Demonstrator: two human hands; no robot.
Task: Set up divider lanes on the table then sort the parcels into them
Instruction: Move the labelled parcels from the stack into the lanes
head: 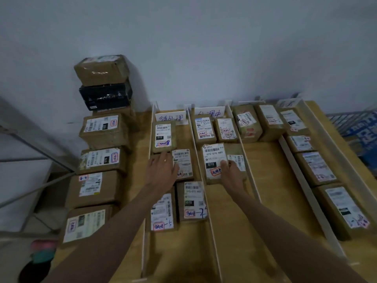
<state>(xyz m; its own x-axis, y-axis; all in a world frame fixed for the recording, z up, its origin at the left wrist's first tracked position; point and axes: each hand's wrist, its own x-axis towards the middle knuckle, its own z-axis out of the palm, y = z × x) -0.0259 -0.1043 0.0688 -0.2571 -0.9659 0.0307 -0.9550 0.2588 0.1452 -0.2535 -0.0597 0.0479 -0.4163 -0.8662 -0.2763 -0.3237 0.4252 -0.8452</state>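
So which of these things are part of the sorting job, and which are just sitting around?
Part of the job:
- white dividers
- lane signs
- parcels in lanes, including the 070 parcel the right hand grips
- unsorted parcels at left
- left hand

Just lying about:
- blue crate
- metal rack

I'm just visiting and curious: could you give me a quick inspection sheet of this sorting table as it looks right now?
Surface: wooden table, bare wood showing in the third lane.
Job's things: white dividers form lanes running away from the person; labelled cardboard parcels lie in each lane; handwritten lane signs stand at the far end.
Clutter: unsorted parcels lined up and stacked along the table's left side.
Hands: left hand rests flat on a parcel in the first lane; right hand grips the 070 parcel in the second lane.
Cables: nothing seen.
Surroundings: pale wall, metal rack at left, blue crate at right.
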